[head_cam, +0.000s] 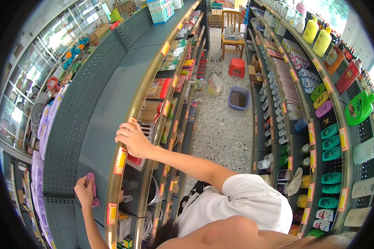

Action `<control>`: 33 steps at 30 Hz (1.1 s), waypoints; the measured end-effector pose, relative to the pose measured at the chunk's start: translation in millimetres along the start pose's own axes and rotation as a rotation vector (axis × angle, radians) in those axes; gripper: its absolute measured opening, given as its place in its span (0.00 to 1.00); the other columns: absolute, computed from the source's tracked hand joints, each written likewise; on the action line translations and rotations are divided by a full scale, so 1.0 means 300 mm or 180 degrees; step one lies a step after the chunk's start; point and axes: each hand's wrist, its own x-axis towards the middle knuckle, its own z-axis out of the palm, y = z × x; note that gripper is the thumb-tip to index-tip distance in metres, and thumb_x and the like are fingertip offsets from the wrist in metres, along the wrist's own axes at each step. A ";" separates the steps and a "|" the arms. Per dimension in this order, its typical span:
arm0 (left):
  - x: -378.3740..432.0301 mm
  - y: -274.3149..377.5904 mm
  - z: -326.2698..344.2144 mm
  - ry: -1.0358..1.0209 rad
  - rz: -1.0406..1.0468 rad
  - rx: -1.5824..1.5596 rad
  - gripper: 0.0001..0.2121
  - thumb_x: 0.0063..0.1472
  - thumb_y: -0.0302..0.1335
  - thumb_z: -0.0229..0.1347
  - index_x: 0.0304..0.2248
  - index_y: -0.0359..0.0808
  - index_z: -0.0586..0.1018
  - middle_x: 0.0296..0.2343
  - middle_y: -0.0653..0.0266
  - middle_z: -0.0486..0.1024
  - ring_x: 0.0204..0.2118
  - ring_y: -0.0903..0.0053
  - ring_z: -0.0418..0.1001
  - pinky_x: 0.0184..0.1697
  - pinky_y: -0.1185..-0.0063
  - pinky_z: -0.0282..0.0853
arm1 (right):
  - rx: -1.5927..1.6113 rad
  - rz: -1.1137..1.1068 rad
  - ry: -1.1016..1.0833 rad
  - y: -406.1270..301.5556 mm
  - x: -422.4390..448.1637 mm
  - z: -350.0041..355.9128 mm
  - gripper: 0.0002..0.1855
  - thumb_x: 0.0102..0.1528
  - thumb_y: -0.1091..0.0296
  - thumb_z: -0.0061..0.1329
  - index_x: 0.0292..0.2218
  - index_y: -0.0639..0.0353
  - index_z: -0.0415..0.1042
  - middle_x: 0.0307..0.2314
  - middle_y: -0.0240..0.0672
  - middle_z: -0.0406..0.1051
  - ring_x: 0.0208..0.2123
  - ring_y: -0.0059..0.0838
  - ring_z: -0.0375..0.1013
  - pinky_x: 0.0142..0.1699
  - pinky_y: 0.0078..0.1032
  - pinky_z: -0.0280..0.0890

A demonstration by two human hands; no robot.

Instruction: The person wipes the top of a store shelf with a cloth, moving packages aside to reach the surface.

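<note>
My left hand (pixel 84 190) grips a pink cloth (pixel 93 190) and presses it on the grey metal top shelf (pixel 103 102), near the perforated back panel (pixel 71 109). Farther up the same shelf, my right hand (pixel 134 140) rests over the front edge, its fingers curled on the clear price-tag rail (pixel 145 93). A red-and-yellow price label sits on the rail just below that hand. Nothing else shows in the right hand, though its palm is hidden.
Packaged goods (pixel 160 11) stand at the shelf's far end. In the aisle are a blue basin of dark water (pixel 238 98), a red plastic stool (pixel 236 68), a plastic bag (pixel 215 84) and a wooden chair (pixel 232 40). Bottles, including a green jug (pixel 359 108), line the opposite shelves.
</note>
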 end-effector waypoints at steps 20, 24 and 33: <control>-0.138 0.194 -0.102 -0.1014 0.0366 -0.0931 0.10 0.42 0.16 0.57 0.29 0.28 0.79 0.23 0.58 0.76 0.24 0.72 0.73 0.29 0.79 0.67 | -0.0068 0.0029 -0.0150 -0.002 -0.003 -0.015 0.13 0.42 0.83 0.48 0.32 0.57 0.70 0.34 0.30 0.67 0.48 0.36 0.61 0.55 0.40 0.51; -0.116 0.202 -0.085 -0.1005 0.0388 -0.0943 0.10 0.41 0.15 0.58 0.28 0.29 0.79 0.23 0.57 0.75 0.24 0.70 0.73 0.28 0.79 0.66 | -0.0036 0.0000 -0.0012 -0.005 0.003 -0.012 0.11 0.41 0.81 0.48 0.29 0.56 0.69 0.32 0.30 0.66 0.46 0.35 0.61 0.53 0.39 0.51; -0.066 0.241 -0.041 -0.0762 0.0563 -0.0604 0.09 0.45 0.19 0.56 0.30 0.34 0.80 0.22 0.57 0.74 0.24 0.65 0.73 0.28 0.74 0.68 | -0.0095 -0.0022 -0.0151 0.007 0.012 0.015 0.15 0.40 0.79 0.47 0.32 0.53 0.70 0.35 0.31 0.67 0.47 0.39 0.62 0.51 0.39 0.52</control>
